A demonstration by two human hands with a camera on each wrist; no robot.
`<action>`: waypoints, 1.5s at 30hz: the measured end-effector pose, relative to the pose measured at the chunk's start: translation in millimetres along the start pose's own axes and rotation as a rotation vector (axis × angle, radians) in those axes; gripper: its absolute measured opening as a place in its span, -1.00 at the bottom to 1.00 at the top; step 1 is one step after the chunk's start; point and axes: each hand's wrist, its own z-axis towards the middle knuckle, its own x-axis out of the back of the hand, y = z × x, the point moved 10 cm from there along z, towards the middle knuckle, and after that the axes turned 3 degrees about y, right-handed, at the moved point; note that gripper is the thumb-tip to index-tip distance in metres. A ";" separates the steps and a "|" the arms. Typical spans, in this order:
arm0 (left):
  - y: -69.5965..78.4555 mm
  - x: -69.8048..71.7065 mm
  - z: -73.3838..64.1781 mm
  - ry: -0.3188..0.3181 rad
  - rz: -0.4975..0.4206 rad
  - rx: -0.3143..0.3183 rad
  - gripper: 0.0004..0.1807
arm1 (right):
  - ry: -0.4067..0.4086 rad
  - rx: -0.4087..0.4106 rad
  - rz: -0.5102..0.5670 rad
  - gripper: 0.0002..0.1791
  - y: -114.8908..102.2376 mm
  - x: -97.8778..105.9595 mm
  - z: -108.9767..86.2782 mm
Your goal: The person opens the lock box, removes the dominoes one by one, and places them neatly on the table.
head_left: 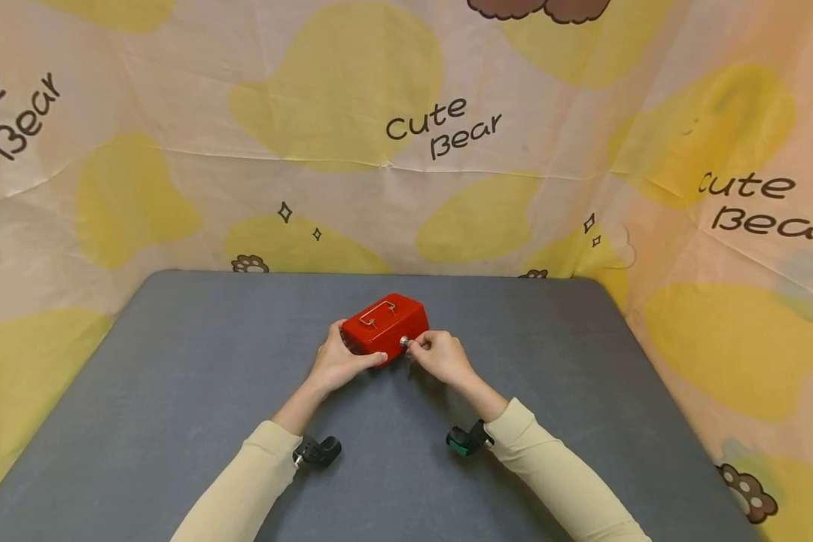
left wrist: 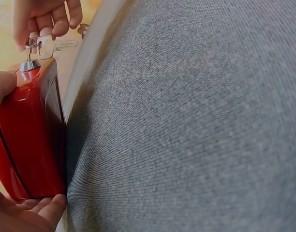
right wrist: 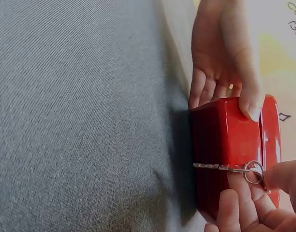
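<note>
A red metal cash box (head_left: 409, 320) with a wire handle (head_left: 378, 310) on its lid is at the middle of the table, turned at an angle. My left hand (head_left: 337, 364) grips its left end, with the thumb on the front face and the other fingers round the far side. At the round silver lock (left wrist: 29, 65) on the front, my right hand (head_left: 443, 358) pinches a key whose blade is hidden. A second key (right wrist: 213, 166) dangles from the same ring (right wrist: 253, 172) and sticks out beside the right fingers.
The box is on a grey cloth-covered table (head_left: 196, 391). Behind and beside it hangs a patterned curtain (head_left: 352, 90) with yellow patches and lettering. Dark wrist-worn devices, one on the left (head_left: 318, 452) and one on the right (head_left: 467, 439), jut inward below the sleeves.
</note>
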 end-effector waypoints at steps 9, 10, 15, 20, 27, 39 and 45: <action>0.9 0.6 -1.3 0.012 0.011 -0.006 -0.01 | -0.106 -0.220 0.248 -0.76 19.7 -14.1 -1.7; 1.0 0.8 -1.4 0.014 0.013 -0.006 -0.01 | -0.115 -0.237 0.284 -0.76 20.8 -16.0 -2.0; 0.4 1.3 -0.3 0.022 0.014 -0.011 0.00 | -0.150 -0.298 0.415 -0.76 24.6 -23.3 -3.3; -0.5 0.4 0.6 0.020 0.012 -0.016 0.00 | -0.180 -0.334 0.444 -0.75 27.0 -27.7 -3.7; -1.3 0.5 0.7 0.020 0.018 -0.017 0.00 | -0.211 -0.322 0.421 -0.73 26.0 -27.2 -4.8; -1.6 0.4 1.5 -0.001 0.013 -0.001 0.01 | -0.267 -0.206 0.380 -0.71 23.1 -20.4 -4.4; -2.2 0.1 2.5 -0.011 0.006 0.002 0.01 | -0.148 -0.111 0.303 -0.79 27.2 -2.8 6.0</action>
